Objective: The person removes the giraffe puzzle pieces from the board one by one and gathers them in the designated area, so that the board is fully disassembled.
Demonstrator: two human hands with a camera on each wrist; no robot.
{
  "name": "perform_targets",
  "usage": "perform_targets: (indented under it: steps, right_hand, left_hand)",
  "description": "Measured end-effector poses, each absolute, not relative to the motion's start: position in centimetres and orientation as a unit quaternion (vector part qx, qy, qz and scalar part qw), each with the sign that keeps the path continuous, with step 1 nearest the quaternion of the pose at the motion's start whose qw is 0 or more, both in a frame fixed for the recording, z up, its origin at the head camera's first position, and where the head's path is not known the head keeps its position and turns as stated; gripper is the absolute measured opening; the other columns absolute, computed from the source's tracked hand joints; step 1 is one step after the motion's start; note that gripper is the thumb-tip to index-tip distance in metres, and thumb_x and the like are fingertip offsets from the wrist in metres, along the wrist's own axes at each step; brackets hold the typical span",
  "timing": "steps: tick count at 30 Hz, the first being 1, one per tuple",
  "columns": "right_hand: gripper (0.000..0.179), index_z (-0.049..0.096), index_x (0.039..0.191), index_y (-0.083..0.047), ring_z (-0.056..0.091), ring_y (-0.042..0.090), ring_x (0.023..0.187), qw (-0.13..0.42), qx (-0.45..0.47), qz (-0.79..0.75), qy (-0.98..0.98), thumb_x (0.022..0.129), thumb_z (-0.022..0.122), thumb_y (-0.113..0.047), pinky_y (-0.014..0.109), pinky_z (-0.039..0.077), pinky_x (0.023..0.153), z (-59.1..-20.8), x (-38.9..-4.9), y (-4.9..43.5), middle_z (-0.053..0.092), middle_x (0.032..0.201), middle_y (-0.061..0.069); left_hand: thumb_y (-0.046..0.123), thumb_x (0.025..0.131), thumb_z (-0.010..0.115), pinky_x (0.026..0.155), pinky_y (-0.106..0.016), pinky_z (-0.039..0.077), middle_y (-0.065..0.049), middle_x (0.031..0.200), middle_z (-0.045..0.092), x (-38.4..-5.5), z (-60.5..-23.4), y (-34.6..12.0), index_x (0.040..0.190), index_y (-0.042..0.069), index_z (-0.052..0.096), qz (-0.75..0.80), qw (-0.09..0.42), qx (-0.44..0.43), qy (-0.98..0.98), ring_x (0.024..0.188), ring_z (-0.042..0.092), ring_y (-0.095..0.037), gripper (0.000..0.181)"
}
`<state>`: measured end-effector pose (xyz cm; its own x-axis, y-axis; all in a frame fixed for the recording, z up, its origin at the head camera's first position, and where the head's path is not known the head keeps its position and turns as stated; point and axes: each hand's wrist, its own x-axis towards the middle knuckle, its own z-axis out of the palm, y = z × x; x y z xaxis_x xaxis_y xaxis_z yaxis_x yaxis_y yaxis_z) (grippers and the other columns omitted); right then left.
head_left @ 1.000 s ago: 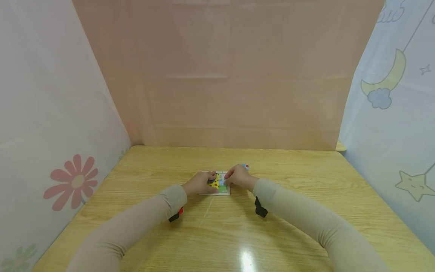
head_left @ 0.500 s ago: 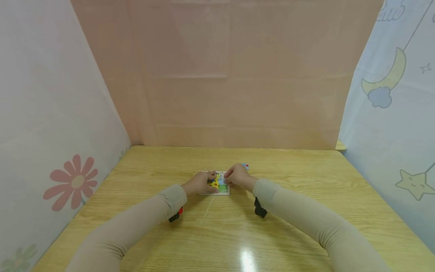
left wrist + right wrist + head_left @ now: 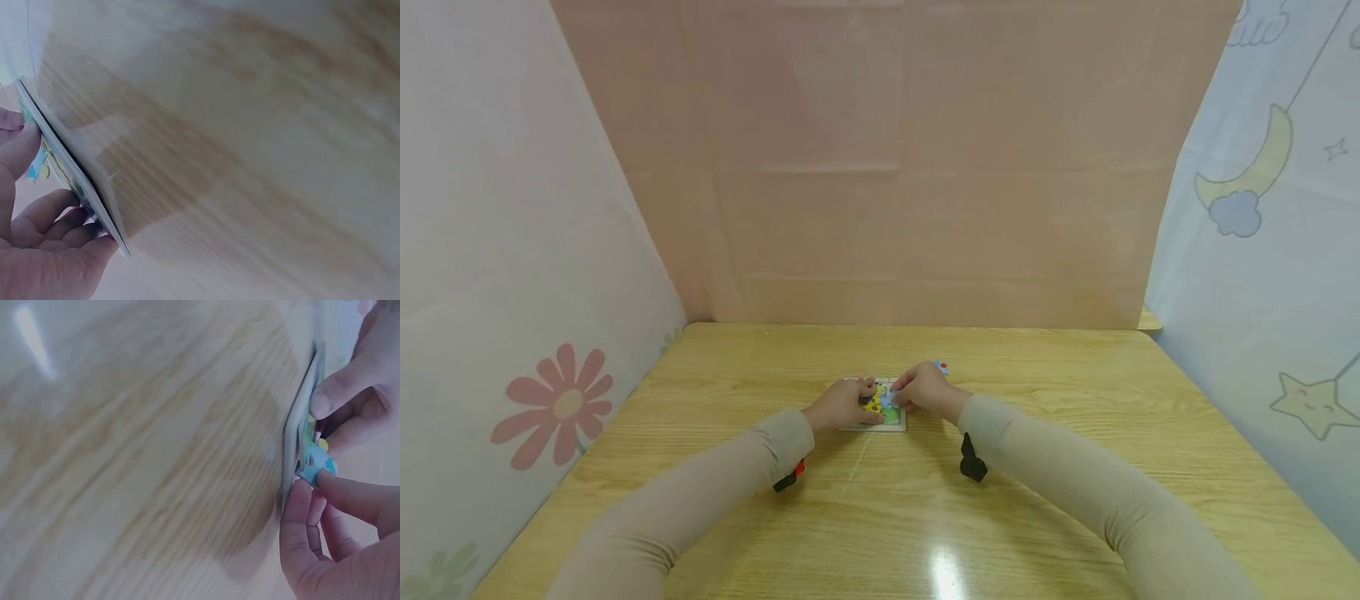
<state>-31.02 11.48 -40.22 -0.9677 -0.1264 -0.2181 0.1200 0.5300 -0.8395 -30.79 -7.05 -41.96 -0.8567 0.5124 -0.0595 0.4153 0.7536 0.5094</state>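
Observation:
A small jigsaw puzzle board point(image 3: 893, 427) with a pale rim and a yellow giraffe picture lies mid-table. My left hand point(image 3: 841, 403) rests on its left part, thumb on the near side and fingers on the far side. In the left wrist view the fingertips of the left hand point(image 3: 53, 250) touch the board's face. At the board's right side, my right hand point(image 3: 927, 387) pinches a light blue puzzle piece point(image 3: 314, 465) between thumb and fingers. The piece is tilted against the board; whether it sits in place I cannot tell.
Behind the right hand lies another light blue piece point(image 3: 943, 367) with a red dot. Black wrist-camera mounts point(image 3: 973, 459) hang under both sleeves. The wooden table point(image 3: 880, 533) is bordered by a tan back sheet point(image 3: 880, 167) and printed side sheets.
My right hand and the blue piece have moved very slightly left over the board. The left hand stays on the board. The head view has shifted a little.

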Motion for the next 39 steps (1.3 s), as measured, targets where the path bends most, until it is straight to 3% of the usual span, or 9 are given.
perform_targets:
  steps: [17,30,39]
  right_hand:
    - [0.006,0.073,0.09,-0.001,0.06,0.013,0.064,0.118,-0.011,-0.497,0.86,0.085,0.072,-0.001,0.023,0.054,0.058,-40.5,-30.8,11.3,0.067,0.086,0.007]
    - [0.01,0.071,0.097,0.002,0.067,0.016,0.081,0.134,-0.023,-0.541,0.83,0.088,0.067,0.001,0.03,0.059,0.076,-41.2,-30.7,12.0,0.067,0.099,0.011]
    - [0.009,0.07,0.096,0.003,0.064,0.013,0.073,0.135,-0.001,-0.539,0.832,0.088,0.067,0.001,0.027,0.058,0.069,-41.1,-31.1,11.7,0.067,0.096,0.011]
  left_hand:
    - [0.028,0.084,0.076,0.116,-0.046,0.03,-0.014,0.149,0.043,-30.4,-41.5,-6.9,0.135,-0.002,0.053,0.256,0.101,0.233,0.933,0.141,0.036,-0.034,0.063]
    - [0.026,0.083,0.077,0.115,-0.042,0.033,-0.014,0.148,0.043,-30.6,-41.6,-6.6,0.134,-0.003,0.053,0.261,0.109,0.229,0.931,0.14,0.037,-0.032,0.063]
    - [0.023,0.084,0.077,0.115,-0.044,0.033,-0.016,0.148,0.042,-30.6,-41.4,-6.7,0.136,-0.004,0.05,0.278,0.118,0.232,0.925,0.14,0.037,-0.034,0.065]
